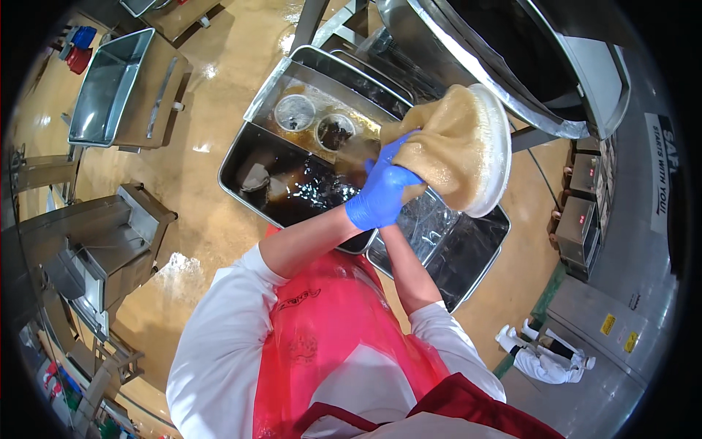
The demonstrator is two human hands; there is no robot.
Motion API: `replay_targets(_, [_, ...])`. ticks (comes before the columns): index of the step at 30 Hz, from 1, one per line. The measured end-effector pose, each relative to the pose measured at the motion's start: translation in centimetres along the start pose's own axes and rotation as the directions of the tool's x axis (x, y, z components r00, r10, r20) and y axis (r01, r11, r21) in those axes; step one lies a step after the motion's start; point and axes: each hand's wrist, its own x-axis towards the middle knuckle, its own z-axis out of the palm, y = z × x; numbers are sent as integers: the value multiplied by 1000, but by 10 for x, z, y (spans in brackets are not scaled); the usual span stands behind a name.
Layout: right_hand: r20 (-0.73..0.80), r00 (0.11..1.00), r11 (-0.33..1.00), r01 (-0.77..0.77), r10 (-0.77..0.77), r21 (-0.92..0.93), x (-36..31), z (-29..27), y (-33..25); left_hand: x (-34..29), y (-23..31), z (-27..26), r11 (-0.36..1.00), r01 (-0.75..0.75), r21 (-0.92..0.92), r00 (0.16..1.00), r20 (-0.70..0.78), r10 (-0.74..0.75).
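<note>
A wet tan filter bag [444,139] on a round white rim [499,157] is held up in front of me, its cloth hanging in folds. My left hand [384,190], in a blue glove, is closed on the gathered cloth. My right forearm rises under it, and the right hand is mostly hidden behind the left glove and the bag. Below the hands is a metal tub [232,164] of dark brown liquid, with a pale lump [254,178] in it. A metal tray [281,86] across its far part has two round openings with foamy liquid around them.
A large round steel vessel [468,55] stands at the far right, close to the bag. Another metal bin [482,252] sits by my right arm. A wheeled steel tub [110,88] is at the far left. Two people in white [545,362] are at the right. The tan floor looks wet.
</note>
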Motion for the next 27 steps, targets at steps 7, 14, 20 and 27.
replay_targets(7, [-31,1000,1000,-4,4,14,8,20,-3,2,-15,-12,921,221,-322,972,0,-233])
replay_targets(14, [-77,997,999,24,-21,44,37,-2,-47,40,13,-25,955,55,-292,998,-19,-63])
replay_targets(20, [-90,995,999,41,-39,23,55,-10,-87,56,25,-34,985,-50,-167,999,-21,48])
replay_targets(27, [-91,993,996,-64,69,57,48,48,-54,33,-51,-58,875,231,-426,971,50,-233])
